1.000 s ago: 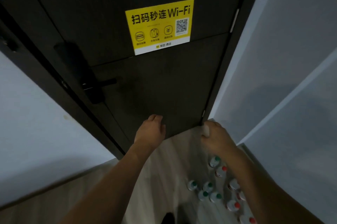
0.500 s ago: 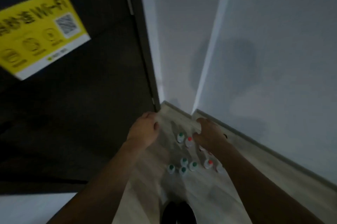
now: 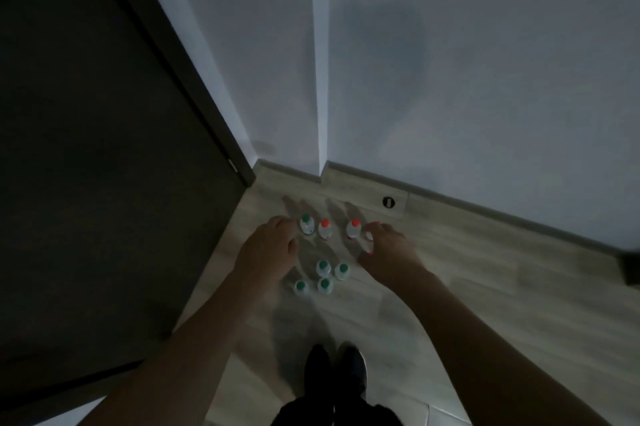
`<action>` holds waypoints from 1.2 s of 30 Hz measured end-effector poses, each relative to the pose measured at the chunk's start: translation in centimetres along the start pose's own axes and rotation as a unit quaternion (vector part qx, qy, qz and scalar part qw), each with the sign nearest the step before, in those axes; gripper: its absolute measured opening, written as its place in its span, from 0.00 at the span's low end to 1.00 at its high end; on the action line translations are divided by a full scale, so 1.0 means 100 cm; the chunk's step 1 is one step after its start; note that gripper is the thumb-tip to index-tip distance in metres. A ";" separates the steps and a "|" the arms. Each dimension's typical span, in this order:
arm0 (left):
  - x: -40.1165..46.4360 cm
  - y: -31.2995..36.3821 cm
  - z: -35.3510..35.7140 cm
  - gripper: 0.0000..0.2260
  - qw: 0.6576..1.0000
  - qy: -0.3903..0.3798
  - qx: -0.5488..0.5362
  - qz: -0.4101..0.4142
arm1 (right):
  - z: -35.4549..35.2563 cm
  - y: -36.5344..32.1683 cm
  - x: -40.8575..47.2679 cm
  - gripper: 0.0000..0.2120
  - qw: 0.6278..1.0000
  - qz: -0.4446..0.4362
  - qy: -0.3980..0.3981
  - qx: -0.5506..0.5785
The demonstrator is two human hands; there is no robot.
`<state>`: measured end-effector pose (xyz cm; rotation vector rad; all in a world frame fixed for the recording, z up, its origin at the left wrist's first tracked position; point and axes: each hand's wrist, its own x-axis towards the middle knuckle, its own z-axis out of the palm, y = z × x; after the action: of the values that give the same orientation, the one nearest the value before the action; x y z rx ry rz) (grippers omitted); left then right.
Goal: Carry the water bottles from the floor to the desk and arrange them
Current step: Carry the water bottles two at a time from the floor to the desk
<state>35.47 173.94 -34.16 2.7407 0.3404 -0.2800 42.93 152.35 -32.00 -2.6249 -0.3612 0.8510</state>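
Green-capped bottles [image 3: 323, 268], red-capped bottles [image 3: 325, 228], dark door [image 3: 86, 148].

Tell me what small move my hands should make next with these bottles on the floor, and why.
Probably lower both hands and close each on a bottle in the far row. The left hand hovers beside the green-capped bottle, the right hand by a red-capped bottle, and every bottle in view stands on the floor.

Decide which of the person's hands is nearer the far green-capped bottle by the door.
Left. The left hand sits right beside the green-capped bottle; the right hand is beyond two red-capped bottles.
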 end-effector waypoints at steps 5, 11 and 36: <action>0.021 -0.055 0.110 0.18 1.000 -0.015 0.014 -0.014 | 0.105 0.030 0.069 0.27 0.999 -0.038 -0.023 -0.031; 0.054 -0.128 0.285 0.21 0.999 -0.032 -0.004 -0.036 | 0.271 0.076 0.167 0.26 0.993 -0.072 -0.031 -0.089; 0.097 -0.194 0.481 0.07 0.994 -0.096 0.015 -0.040 | 0.474 0.167 0.281 0.08 0.990 -0.110 0.017 -0.089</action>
<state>32.35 175.30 -86.81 2.7049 0.3953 -0.5701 38.51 158.98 -89.05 -2.6906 -0.7338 0.7311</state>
